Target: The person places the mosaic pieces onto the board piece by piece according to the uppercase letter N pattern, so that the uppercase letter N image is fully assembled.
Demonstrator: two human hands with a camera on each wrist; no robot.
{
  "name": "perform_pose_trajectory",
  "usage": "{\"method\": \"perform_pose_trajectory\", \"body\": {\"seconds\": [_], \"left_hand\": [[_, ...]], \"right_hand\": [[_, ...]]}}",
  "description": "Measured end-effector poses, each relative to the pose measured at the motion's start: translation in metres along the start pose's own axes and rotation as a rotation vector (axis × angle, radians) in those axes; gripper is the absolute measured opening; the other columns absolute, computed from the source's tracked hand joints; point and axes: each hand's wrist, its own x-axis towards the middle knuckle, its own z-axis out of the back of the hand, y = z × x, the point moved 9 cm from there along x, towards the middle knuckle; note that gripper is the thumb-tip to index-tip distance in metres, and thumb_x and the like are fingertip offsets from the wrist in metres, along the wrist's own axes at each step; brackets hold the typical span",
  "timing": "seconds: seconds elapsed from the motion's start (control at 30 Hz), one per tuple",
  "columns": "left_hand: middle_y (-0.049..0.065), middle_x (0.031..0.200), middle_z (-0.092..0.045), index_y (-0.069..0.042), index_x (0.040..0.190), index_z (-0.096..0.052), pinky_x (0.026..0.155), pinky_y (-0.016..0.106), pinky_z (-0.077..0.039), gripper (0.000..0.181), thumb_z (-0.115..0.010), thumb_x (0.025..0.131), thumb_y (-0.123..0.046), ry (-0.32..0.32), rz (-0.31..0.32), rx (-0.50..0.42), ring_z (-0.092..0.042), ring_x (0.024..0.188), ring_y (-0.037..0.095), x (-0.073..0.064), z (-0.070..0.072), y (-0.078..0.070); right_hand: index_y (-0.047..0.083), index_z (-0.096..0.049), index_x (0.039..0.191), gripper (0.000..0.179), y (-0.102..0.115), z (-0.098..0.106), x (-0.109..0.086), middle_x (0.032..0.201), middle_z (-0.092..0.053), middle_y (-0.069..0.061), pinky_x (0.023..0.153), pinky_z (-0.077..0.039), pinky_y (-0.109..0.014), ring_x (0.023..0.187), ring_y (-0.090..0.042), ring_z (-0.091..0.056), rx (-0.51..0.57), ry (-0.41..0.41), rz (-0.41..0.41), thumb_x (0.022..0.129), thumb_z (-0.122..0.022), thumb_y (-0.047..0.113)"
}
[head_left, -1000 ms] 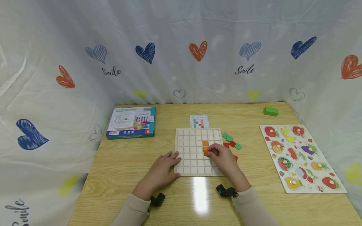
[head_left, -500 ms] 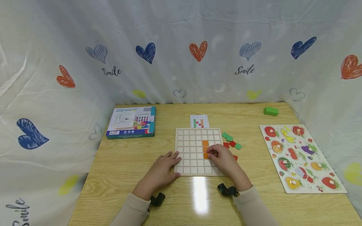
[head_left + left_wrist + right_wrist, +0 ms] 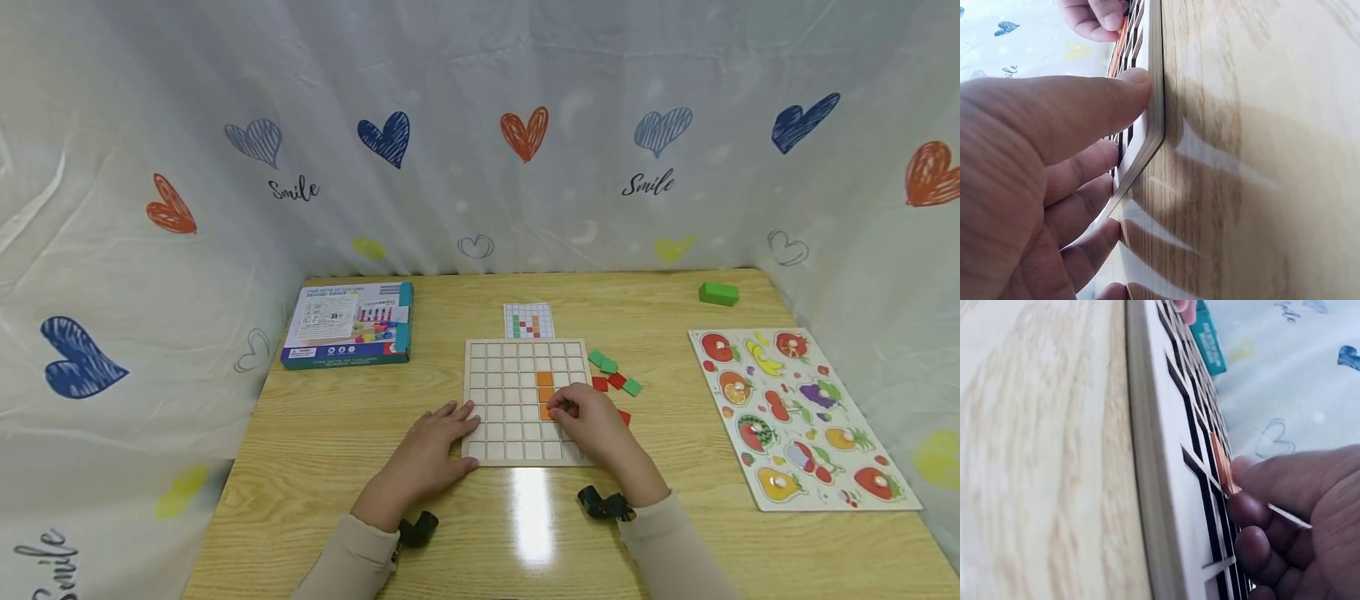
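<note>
A wooden grid board (image 3: 495,463) lies on the table, with orange square tiles (image 3: 544,379) in one column of its cells. My right hand (image 3: 594,423) is over the board's right side, thumb and index fingertips pinching the lowest orange tile (image 3: 1222,465) at its edge. That tile lies in or just on its cell; the fingers hide part of it. My left hand (image 3: 427,454) rests along the board's left edge, fingers spread and fairly straight. In the left wrist view its thumb (image 3: 1132,84) lies on the board's frame.
Loose green tiles (image 3: 608,366) and red tiles (image 3: 617,381) lie right of the board. A pattern card (image 3: 528,310) touches or nearly touches its far edge. A boxed toy (image 3: 348,325) is back left. At right are a fruit puzzle board (image 3: 757,467) and a green block (image 3: 718,293).
The lowest orange tile has shifted slightly toward me and now lines up with the column. My right hand moved slightly with it. My left hand has stayed still.
</note>
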Motion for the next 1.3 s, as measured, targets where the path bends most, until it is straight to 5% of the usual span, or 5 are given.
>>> {"method": "perform_pose_trajectory", "body": {"seconds": [0.23, 0.5, 0.8, 1.3], "left_hand": [[0.003, 0.174, -0.043, -0.014, 0.158, -0.060, 0.135, 0.064, -0.025, 0.066, -0.082, 0.099, -0.033, 0.008, 0.002, 0.002, -0.033, 0.165, 0.036, 0.000, -0.001, 0.000], [0.002, 0.174, -0.044, -0.014, 0.158, -0.061, 0.135, 0.064, -0.026, 0.066, -0.083, 0.099, -0.034, 0.010, 0.009, 0.008, -0.033, 0.165, 0.035, 0.001, -0.002, 0.001], [0.001, 0.173, -0.044, -0.015, 0.157, -0.061, 0.135, 0.063, -0.025, 0.064, -0.081, 0.100, -0.034, -0.004, 0.008, -0.010, -0.033, 0.165, 0.035, 0.001, 0.000, 0.001], [0.002, 0.173, -0.044, -0.014, 0.157, -0.061, 0.135, 0.063, -0.025, 0.064, -0.082, 0.099, -0.032, -0.004, 0.014, -0.022, -0.033, 0.165, 0.035, 0.001, -0.001, 0.001]], "right_hand": [[0.007, -0.079, 0.115, 0.014, -0.016, 0.038, -0.009, 0.094, -0.070, -0.004, 0.069, -0.049, -0.025, 0.081, -0.018, -0.056, 0.063, -0.138, 0.026, 0.108, -0.070, 0.016], [0.006, -0.075, 0.122, 0.022, -0.055, 0.077, -0.031, 0.102, -0.067, -0.009, 0.070, -0.049, -0.025, 0.086, -0.022, -0.055, -0.024, -0.156, -0.109, 0.108, -0.069, 0.022], [0.004, -0.077, 0.124, 0.033, -0.068, 0.079, -0.045, 0.115, -0.069, -0.012, 0.075, -0.045, -0.032, 0.087, -0.021, -0.052, -0.153, -0.090, -0.058, 0.100, -0.081, 0.028], [0.002, -0.075, 0.120, 0.028, -0.070, 0.077, -0.044, 0.110, -0.066, -0.012, 0.072, -0.042, -0.031, 0.083, -0.020, -0.050, -0.159, -0.097, -0.069, 0.099, -0.082, 0.020]]}}
